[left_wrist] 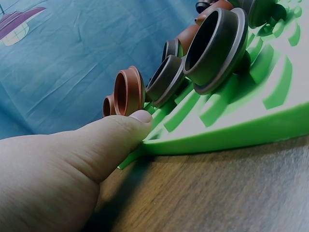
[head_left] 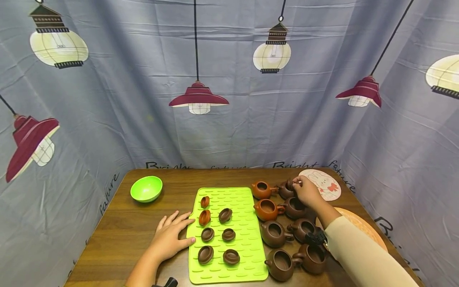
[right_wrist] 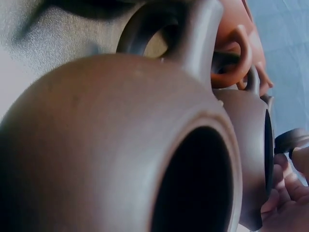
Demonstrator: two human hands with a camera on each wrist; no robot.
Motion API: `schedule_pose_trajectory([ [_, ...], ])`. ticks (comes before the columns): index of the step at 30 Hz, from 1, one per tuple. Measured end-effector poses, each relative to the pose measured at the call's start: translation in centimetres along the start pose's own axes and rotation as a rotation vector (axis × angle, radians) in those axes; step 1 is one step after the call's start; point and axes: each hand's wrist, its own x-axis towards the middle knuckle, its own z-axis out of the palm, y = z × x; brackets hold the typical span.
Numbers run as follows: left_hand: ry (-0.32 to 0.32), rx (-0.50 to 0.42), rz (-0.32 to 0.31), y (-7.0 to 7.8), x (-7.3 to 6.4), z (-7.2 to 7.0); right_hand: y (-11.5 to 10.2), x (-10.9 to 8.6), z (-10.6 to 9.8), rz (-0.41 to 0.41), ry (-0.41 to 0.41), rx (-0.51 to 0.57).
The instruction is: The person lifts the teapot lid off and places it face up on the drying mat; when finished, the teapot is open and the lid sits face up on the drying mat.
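Observation:
My right hand point(head_left: 305, 192) pinches a dark brown teapot lid point(right_wrist: 291, 139) over the farthest brown teapot point(head_left: 285, 191), at the back right. In the right wrist view, a brown teapot point(right_wrist: 106, 140) with a dark round mouth fills much of the foreground. My left hand point(head_left: 168, 236) lies with fingers spread at the left edge of a lime-green ridged mat point(head_left: 247, 231), its thumb point(left_wrist: 130, 126) right at the rim. On the mat, two orange lids point(head_left: 204, 217) and several brown lids point(head_left: 231, 256) rest with their hollow sides showing.
Two orange teapots point(head_left: 267, 210) and several brown ones point(head_left: 281, 265) stand lidless in two columns right of the mat. A bright green bowl point(head_left: 146, 189) sits at the back left. A rabbit-patterned round mat point(head_left: 322, 184) and a tan round board point(head_left: 362, 227) lie at right.

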Motion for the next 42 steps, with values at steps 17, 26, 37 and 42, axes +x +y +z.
schedule_pose_trajectory([
  [17,0.004,-0.002,0.001,0.1,0.0,-0.1,0.3,-0.2,-0.6,0.192,-0.149,0.953],
  [26,0.005,-0.002,-0.003,0.3,-0.1,-0.1,-0.1,-0.5,-0.9,0.231,-0.187,1.19],
  [37,0.004,0.004,-0.003,0.2,0.1,-0.2,-4.5,-1.2,0.5,0.127,-0.312,1.393],
  [42,0.003,0.009,-0.002,0.2,0.1,-0.2,-6.6,-1.4,2.1,0.142,-0.329,1.415],
])
